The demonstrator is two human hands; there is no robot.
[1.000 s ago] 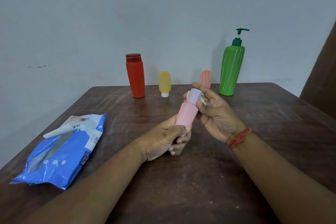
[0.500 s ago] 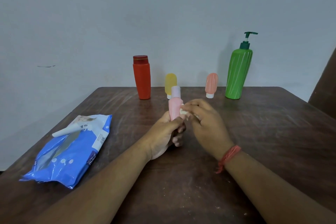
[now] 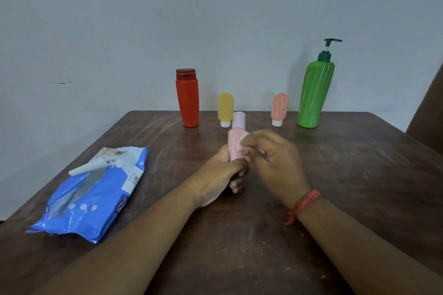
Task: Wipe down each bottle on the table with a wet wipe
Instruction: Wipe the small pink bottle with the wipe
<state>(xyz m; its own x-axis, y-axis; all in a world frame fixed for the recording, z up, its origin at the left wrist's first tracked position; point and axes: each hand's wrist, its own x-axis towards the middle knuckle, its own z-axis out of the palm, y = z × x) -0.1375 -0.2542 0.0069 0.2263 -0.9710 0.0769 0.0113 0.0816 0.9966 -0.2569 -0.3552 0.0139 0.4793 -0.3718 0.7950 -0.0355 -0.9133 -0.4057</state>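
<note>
My left hand [image 3: 221, 173] grips the lower part of a pink bottle [image 3: 235, 142] with a pale lilac cap, held nearly upright over the middle of the table. My right hand [image 3: 275, 161] pinches a small white wet wipe [image 3: 241, 141] and presses it against the bottle's right side. Along the table's far edge stand a red bottle [image 3: 188, 98], a small yellow tube [image 3: 225, 109], a small salmon tube [image 3: 279, 108] and a tall green pump bottle [image 3: 315, 93]. Most of the wipe is hidden under my fingers.
A blue wet-wipe pack [image 3: 93, 193] lies at the left of the dark wooden table [image 3: 347, 175], its flap lifted. A grey wall rises right behind the bottles. A brown surface edges in at the far right.
The pink bottle has gone from tilted to nearly upright. My right hand has moved from its cap down onto the body with the wipe and turned palm-down.
</note>
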